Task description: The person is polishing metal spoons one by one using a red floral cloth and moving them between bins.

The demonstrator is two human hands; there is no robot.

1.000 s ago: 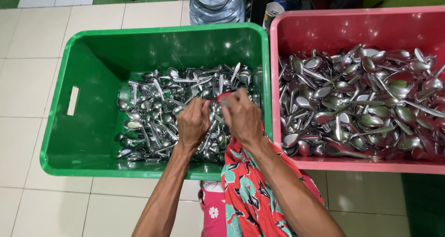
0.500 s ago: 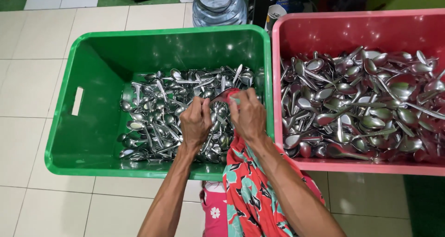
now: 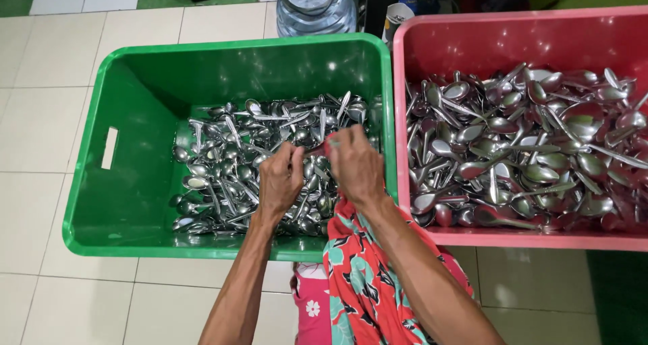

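Head view: spoons point(image 3: 256, 159) in green crate point(image 3: 135, 82), pink crate point(image 3: 472, 41).

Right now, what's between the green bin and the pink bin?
Almost nothing: the head view shows the green bin and pink bin side by side, rims nearly touching, with only a thin dark gap between them. No spoons lie there.

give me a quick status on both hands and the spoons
Left hand and right hand together over the green bin, working a spoon with a red cloth. Pink bin of spoons alongside. Nothing in the way.
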